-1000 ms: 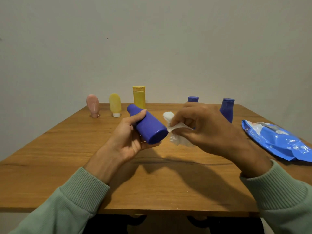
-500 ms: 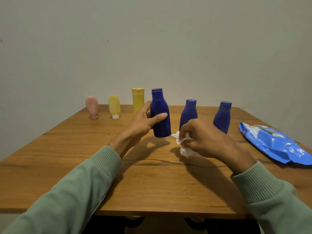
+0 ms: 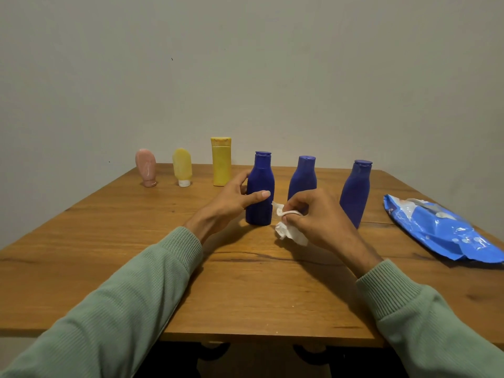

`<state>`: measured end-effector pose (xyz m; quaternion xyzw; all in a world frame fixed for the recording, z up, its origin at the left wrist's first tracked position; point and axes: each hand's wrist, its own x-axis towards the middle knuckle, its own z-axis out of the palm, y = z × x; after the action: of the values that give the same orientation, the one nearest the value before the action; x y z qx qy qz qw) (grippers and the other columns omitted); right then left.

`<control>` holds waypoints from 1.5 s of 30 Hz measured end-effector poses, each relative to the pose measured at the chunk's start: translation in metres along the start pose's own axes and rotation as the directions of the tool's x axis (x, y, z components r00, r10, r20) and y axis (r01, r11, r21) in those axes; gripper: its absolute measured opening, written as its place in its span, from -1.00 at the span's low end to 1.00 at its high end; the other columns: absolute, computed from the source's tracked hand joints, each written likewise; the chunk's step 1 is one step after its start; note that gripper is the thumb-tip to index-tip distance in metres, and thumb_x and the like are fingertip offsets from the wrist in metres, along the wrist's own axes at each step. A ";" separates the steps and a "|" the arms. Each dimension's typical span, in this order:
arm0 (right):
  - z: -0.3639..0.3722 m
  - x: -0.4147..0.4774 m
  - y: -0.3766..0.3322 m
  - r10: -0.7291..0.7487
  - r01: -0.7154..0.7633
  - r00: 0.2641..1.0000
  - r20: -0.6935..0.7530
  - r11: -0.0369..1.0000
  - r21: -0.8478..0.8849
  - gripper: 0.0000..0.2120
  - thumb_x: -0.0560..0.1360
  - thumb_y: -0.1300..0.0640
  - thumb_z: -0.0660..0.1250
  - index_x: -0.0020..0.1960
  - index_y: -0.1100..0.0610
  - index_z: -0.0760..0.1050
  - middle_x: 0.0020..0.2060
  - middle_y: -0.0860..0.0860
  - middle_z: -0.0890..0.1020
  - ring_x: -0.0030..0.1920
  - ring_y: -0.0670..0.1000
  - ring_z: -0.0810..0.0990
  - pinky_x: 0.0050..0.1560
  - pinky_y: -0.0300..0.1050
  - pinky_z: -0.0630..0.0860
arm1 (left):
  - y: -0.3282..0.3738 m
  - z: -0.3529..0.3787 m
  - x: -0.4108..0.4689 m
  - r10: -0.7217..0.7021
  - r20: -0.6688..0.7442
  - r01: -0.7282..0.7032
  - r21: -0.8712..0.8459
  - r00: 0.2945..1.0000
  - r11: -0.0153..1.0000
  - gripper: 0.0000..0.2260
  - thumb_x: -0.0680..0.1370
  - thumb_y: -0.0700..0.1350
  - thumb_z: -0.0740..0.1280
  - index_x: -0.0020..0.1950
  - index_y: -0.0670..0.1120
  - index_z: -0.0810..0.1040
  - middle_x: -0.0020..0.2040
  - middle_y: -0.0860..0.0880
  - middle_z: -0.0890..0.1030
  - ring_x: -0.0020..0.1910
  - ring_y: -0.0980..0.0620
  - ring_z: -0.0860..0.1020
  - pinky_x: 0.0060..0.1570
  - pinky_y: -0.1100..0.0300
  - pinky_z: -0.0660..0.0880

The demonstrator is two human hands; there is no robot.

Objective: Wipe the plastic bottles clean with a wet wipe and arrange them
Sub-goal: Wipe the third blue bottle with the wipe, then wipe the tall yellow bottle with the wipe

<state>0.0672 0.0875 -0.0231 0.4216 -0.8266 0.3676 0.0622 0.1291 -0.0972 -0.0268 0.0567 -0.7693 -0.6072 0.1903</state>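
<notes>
Head view, left hand: the left hand (image 3: 234, 199) held the leftmost blue bottle (image 3: 260, 192), thumb across its front and fingers (image 3: 242, 178) curled round its far side.
Head view, leftmost blue bottle: it stood upright with its base on the worktop (image 3: 136, 241), cap on, at the left end of the blue trio.
Head view, right hand: the right hand (image 3: 313, 216) had its fingers (image 3: 300, 199) clamped on a crumpled wet wipe (image 3: 289, 233), just right of that bottle; whether the wipe touched the bottle could not be told.
Head view, other bottles: the middle blue bottle (image 3: 302, 173) and right blue bottle (image 3: 356, 192) stood upright in the same row; further left stood a yellow bottle (image 3: 221, 165), a pale yellow tube (image 3: 182, 166) and a pink tube (image 3: 146, 167).
Head view, wipe pack: the blue wipe pack (image 3: 441, 230) lay flat at the right edge.
Step in hand: probably setting this bottle into line.
Next move: likely letting go without tipping it, then taking up the next bottle to wipe.
</notes>
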 end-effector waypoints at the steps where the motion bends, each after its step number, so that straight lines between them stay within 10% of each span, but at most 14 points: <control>1: 0.001 0.000 0.000 0.000 0.000 1.000 -0.001 1.000 0.001 -0.92 0.44 0.13 0.42 -0.07 0.03 0.61 -0.18 -0.14 0.58 -0.11 -0.18 0.53 -0.16 -0.35 0.43 | 0.000 0.001 0.000 0.002 0.006 -0.002 -0.001 1.000 1.000 -0.55 0.52 -0.20 0.40 0.37 0.01 0.37 0.22 -0.03 0.57 0.19 0.01 0.56 0.08 0.17 0.51; 15: 0.007 -0.003 -0.002 0.016 -0.017 0.999 0.050 1.000 0.018 -0.91 0.45 0.13 0.40 -0.04 0.03 0.59 -0.11 -0.11 0.61 -0.06 -0.14 0.54 0.01 -0.15 0.54 | -0.004 0.001 -0.001 -0.020 0.008 0.020 -0.012 1.000 1.000 -0.57 0.49 -0.22 0.43 0.28 0.08 0.40 0.21 -0.03 0.58 0.19 0.02 0.55 0.12 0.10 0.48; 26: 0.019 -0.009 -0.050 -0.108 0.106 0.994 0.005 0.980 0.170 -0.86 0.43 0.11 0.43 -0.02 -0.02 0.59 -0.19 -0.24 0.56 -0.14 -0.25 0.53 -0.16 -0.40 0.44 | 0.003 -0.058 0.001 -0.102 -0.208 0.097 -0.033 0.973 0.995 -0.37 0.34 -0.43 0.46 0.31 0.00 0.42 0.14 -0.20 0.58 0.15 -0.11 0.58 0.26 -0.07 0.47; 30: 0.047 0.007 -0.080 -0.152 0.154 0.988 -0.026 0.964 0.215 -0.87 0.46 0.15 0.39 0.01 0.02 0.58 -0.15 -0.18 0.58 -0.15 -0.24 0.53 -0.22 -0.41 0.44 | -0.010 -0.081 0.012 -0.109 -0.373 0.155 0.096 0.921 0.983 -0.48 0.37 -0.36 0.48 0.27 -0.11 0.43 0.05 -0.15 0.55 0.01 -0.07 0.54 -0.11 0.12 0.52; 40: 0.107 0.052 -0.100 -0.134 0.136 0.990 -0.042 0.988 0.074 -0.69 0.53 0.20 0.29 0.26 0.06 0.38 0.12 -0.04 0.48 0.05 -0.09 0.50 0.06 -0.16 0.53 | -0.051 -0.115 0.077 -0.075 -0.428 0.186 0.224 0.901 0.957 -0.40 0.40 -0.18 0.55 0.37 -0.15 0.38 0.17 -0.07 0.48 0.20 -0.04 0.49 0.28 0.02 0.45; 45: 0.118 0.071 -0.098 -0.085 0.088 0.995 -0.046 0.994 0.072 -0.65 0.53 0.19 0.29 0.29 0.08 0.36 0.15 -0.02 0.46 0.02 -0.06 0.55 0.01 -0.11 0.57 | -0.066 -0.117 0.098 -0.036 -0.396 0.117 0.182 0.917 0.976 -0.53 0.42 -0.29 0.50 0.26 -0.15 0.41 0.13 -0.06 0.49 0.12 0.04 0.47 -0.01 0.31 0.44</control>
<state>0.1194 -0.0731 -0.0249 0.4509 -0.7920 0.4037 0.0804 0.0721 -0.2523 -0.0459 0.2257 -0.7708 -0.5093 0.3092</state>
